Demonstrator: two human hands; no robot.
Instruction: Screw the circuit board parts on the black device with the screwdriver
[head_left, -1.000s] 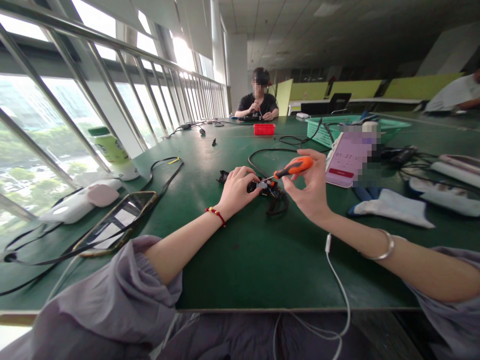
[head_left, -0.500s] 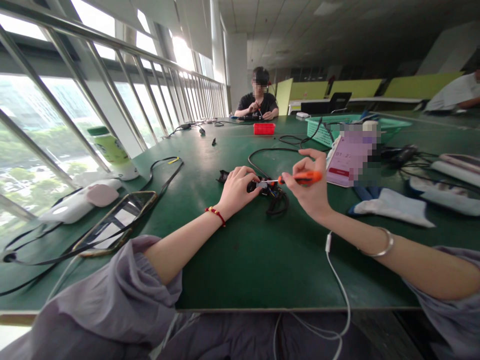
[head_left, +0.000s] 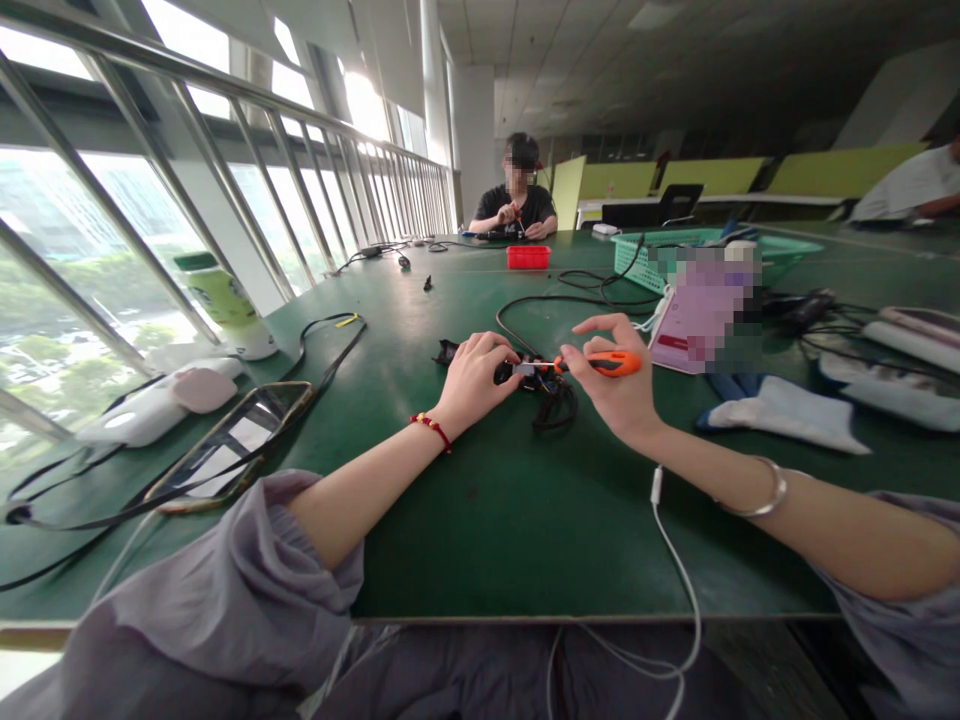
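My left hand [head_left: 478, 375] is closed round a small black device [head_left: 534, 376] that lies on the green table, with its thumb against a grey part on top. Wires and a coiled black cable [head_left: 556, 405] hang from the near side of the device. In my right hand [head_left: 621, 395] is an orange and black screwdriver [head_left: 616, 364], held nearly level between thumb and fingers. Its shaft points left, and the tip reaches the grey part close to my left thumb.
Leftward on the table [head_left: 465, 540] are a phone [head_left: 232, 445], black straps and a green-lidded cup [head_left: 225, 305]. A red box [head_left: 528, 258], a green basket [head_left: 637, 265], a pink-screened phone [head_left: 697, 310] and gloves [head_left: 787, 412] lie beyond or right. A person [head_left: 517, 200] sits opposite.
My right hand's raised index finger has come down and to the left, and the screwdriver handle has turned and dipped slightly. My left hand stays on the device.
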